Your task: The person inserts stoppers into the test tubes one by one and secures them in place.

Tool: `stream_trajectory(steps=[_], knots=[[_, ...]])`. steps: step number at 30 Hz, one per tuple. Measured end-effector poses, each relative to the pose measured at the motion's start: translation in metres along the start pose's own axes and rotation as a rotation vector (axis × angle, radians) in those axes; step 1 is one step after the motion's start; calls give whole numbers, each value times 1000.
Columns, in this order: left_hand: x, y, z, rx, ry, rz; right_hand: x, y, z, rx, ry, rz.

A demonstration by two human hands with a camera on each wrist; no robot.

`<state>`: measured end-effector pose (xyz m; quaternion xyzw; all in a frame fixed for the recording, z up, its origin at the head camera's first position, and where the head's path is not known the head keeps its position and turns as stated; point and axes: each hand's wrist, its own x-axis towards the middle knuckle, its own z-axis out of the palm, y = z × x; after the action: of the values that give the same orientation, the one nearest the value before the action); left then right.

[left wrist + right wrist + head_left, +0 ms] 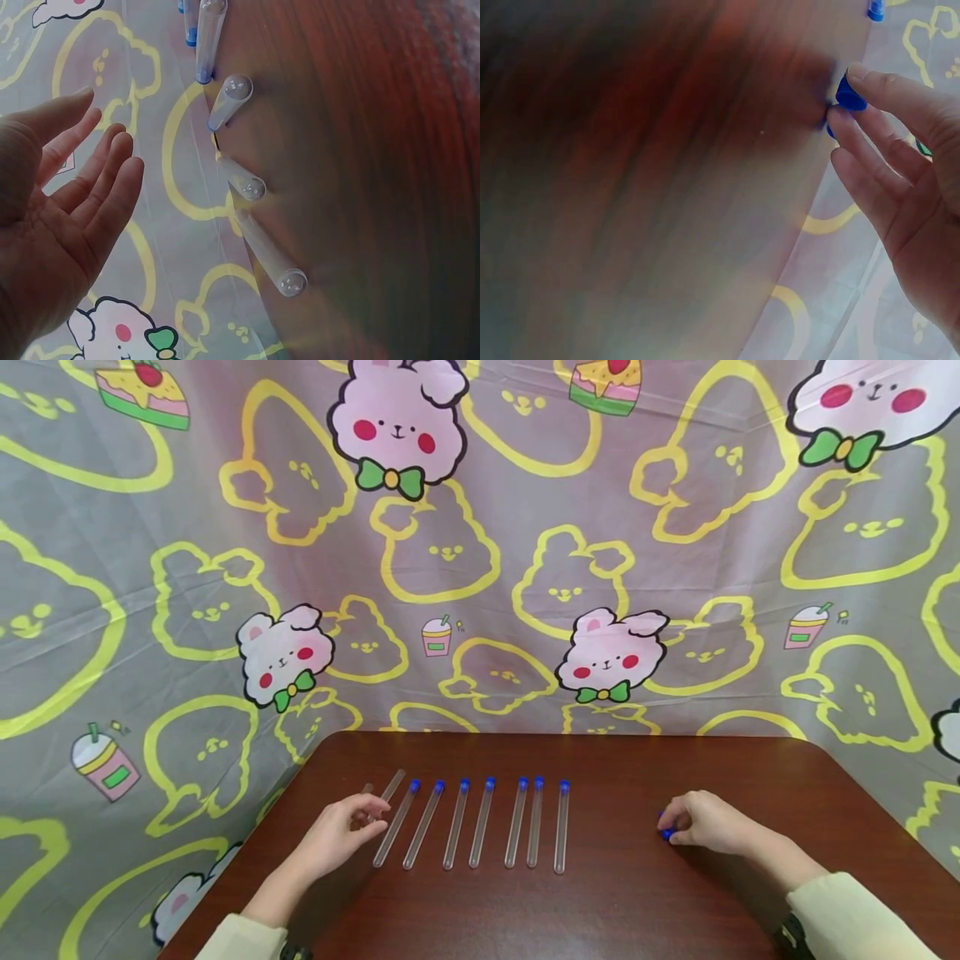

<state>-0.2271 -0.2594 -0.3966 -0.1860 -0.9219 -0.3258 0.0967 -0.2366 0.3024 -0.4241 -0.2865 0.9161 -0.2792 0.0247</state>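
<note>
My right hand [708,821] is at the right side of the table, pinching a blue cap [850,94] between thumb and fingertips. Another blue cap [831,130] shows partly behind those fingers. On the left, my left hand [341,835] hovers with loosely bent fingers and nothing in them, as the left wrist view shows. Beside it lies a clear test tube without a cap [393,785], and a second uncapped one [367,788] is mostly hidden behind the hand. Several test tubes with blue caps [456,827] lie in a row to its right, rounded ends toward me.
The dark brown wooden table [615,902] has rounded far corners. A patterned cloth [510,568] with cartoon animals hangs right behind the table and along its sides. The capped row ends at a tube [562,831] near mid-table.
</note>
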Motion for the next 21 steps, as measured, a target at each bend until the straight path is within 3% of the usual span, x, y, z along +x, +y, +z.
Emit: stream_trajectory(steps=[6, 14, 21], knots=[[-1, -1, -3, 29, 22, 10, -1, -8, -6, 31, 23, -21], [0, -1, -6, 70, 11, -79, -5, -18, -11, 21, 106, -111], [1, -7, -5, 93, 37, -78, -10, -32, -16, 47, 141, -97]])
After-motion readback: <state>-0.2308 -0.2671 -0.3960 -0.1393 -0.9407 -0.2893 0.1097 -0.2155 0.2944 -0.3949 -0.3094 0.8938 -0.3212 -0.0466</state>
